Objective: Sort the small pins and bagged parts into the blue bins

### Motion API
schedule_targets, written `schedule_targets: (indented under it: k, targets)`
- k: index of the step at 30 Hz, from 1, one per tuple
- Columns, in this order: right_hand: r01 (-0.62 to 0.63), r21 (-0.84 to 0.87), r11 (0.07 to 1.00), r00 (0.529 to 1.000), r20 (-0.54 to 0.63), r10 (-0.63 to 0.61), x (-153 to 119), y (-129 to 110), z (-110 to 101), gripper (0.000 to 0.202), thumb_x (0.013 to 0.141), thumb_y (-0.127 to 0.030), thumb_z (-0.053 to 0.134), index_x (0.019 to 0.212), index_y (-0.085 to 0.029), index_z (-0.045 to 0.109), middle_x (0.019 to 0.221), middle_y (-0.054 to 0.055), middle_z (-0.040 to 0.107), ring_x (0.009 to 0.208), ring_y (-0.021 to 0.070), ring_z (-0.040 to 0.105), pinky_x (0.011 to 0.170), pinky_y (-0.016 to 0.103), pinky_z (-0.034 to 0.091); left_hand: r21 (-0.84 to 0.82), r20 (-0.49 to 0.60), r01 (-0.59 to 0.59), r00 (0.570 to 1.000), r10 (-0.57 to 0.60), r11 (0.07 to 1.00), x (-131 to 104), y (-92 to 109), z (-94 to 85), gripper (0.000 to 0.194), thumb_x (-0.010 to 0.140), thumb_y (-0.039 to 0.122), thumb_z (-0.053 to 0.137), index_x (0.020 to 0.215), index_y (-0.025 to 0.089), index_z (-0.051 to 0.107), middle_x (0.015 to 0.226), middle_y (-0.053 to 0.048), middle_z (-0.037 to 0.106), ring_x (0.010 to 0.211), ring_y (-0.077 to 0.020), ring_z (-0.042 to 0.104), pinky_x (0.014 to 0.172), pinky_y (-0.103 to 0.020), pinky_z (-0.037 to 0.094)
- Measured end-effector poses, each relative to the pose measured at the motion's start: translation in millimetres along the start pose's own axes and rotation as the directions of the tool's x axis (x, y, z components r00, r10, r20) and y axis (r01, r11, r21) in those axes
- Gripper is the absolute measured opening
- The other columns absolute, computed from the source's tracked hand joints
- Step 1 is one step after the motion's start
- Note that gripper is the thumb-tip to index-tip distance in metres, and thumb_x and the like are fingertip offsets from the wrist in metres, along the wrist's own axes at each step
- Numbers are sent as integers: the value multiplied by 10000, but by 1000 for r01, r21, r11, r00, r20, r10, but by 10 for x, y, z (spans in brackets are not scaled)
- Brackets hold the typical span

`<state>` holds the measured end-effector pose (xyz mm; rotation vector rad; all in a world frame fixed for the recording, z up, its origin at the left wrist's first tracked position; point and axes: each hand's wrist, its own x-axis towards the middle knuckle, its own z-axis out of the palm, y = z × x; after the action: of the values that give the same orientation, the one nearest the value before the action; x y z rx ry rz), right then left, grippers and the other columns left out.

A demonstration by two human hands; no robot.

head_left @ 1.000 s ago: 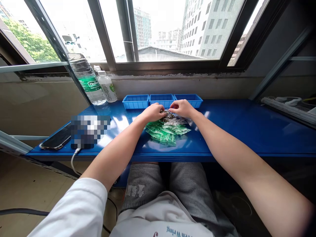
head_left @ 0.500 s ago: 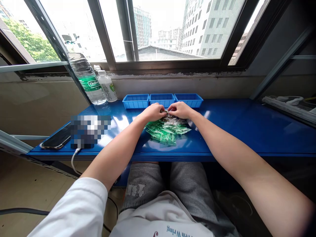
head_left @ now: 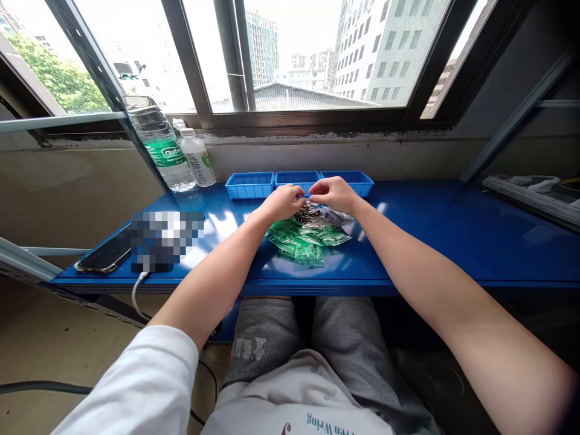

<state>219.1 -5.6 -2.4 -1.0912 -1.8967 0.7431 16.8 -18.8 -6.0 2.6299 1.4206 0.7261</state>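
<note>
My left hand is over the left edge of a pile of small metal pieces, its thumb and fingers drawn together. Whatever lies between its fingertips is too small to make out. My right hand hovers just above the pile's right side, fingers curled in a pinch toward the left hand. Any piece in it cannot be made out. Clear plastic packets lie at the pile's right, partly under my right hand. Green-tinted plastic packets are heaped in front, nearer to me.
Three blue bins stand in a row behind my hands on the blue table. At the back left are a large water bottle and a smaller white bottle. A phone and a white cable are at the left.
My right hand has risen a little from the pile, uncovering more of the metal pieces and clear packets. My left hand has shifted slightly up, away from me.
</note>
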Motion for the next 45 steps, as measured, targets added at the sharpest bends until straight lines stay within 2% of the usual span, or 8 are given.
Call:
schedule_targets:
  k: [6,10,17,26,32,40,45]
  targets:
    - [57,155,986,995,-95,-42,-15,-82,33,173,624,-296,837,717,-182,747,677,11,718,623,138,611,598,268,497,-75,-80,-96,993,90,993,-8,43,-19,275,972,275,539,932,167,789,940,-78,776,886,-213,698,819,-305,527]
    - [37,201,979,991,-133,-10,-12,-120,43,185,611,-302,834,703,-191,718,606,-6,667,568,127,560,529,262,448,-72,-124,-115,987,106,991,-2,36,-17,251,953,256,560,852,163,770,864,-73,762,818,-200,675,776,-300,508]
    - [23,227,974,989,-145,10,-8,-100,48,215,670,-370,823,735,-191,725,635,6,680,530,128,565,493,268,443,-85,-242,-58,970,36,995,-3,44,-42,244,955,259,573,922,157,792,935,-83,775,840,-201,695,798,-302,523]
    - [19,280,960,992,-122,16,-19,-132,45,195,682,-316,831,777,-182,726,678,21,710,509,116,543,442,251,400,-86,-318,4,948,-31,996,-4,62,-67,174,930,242,623,914,179,784,958,-71,786,848,-205,702,819,-317,548]
    - [12,320,947,995,-96,20,-2,-77,55,256,632,-309,882,792,-187,724,653,20,695,526,143,599,399,246,394,-87,-342,13,939,-42,996,9,49,-59,126,917,208,651,913,184,775,969,-63,786,859,-202,704,835,-315,552]
    - [12,319,948,996,-92,19,11,-36,38,169,640,-255,824,755,-191,718,643,17,715,527,151,635,407,233,377,-99,-342,-9,939,-25,995,3,45,-62,91,905,216,682,916,174,762,973,-69,780,858,-202,705,807,-309,543]
    - [18,249,968,974,-222,39,57,26,-7,79,711,-202,762,762,-189,704,681,1,716,512,123,596,513,262,480,-87,-324,10,945,-37,996,-9,59,-70,79,888,232,699,913,182,755,970,-66,776,863,-207,705,810,-319,550]
